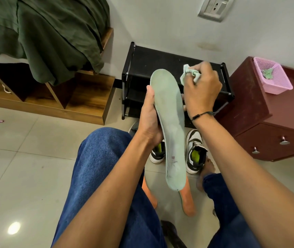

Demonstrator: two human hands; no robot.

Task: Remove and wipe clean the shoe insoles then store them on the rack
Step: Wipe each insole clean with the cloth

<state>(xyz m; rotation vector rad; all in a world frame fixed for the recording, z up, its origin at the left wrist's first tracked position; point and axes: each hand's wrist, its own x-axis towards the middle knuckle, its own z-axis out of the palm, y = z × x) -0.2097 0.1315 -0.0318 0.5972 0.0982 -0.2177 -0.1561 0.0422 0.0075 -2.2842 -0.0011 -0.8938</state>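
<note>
head view: the pale green insole (169, 122) is held in the air above the floor (26, 149), toe end up toward the black shoe rack (160, 63) and heel end down over the two orange insoles (187, 201) that lie on the floor tiles between the person's knees. the left hand (149, 120) grips the insole along its left edge near mid-length, thumb curled over the edge onto the upper face, fingers wrapped behind it. the right hand (201, 90) is clenched around a bunched light green cloth (191, 74), which sits just beside the right edge of the insole near the toe; whether the cloth touches the insole cannot be told. the insole is judged light, thin and flexible, likely to bow if held by one end only, so a grasp at mid-length with support behind the wiped area is advised; the foam face is probably not slippery when dry. two black-and-white shoes (195, 151) with yellow-green lining stand on the floor below the insole, in front of the rack. the rack's top shelf carries no insole, so the storing step is judged not yet done. a pink basket (275, 77) rests on the maroon cabinet (260, 111) to the right of the rack.
</note>
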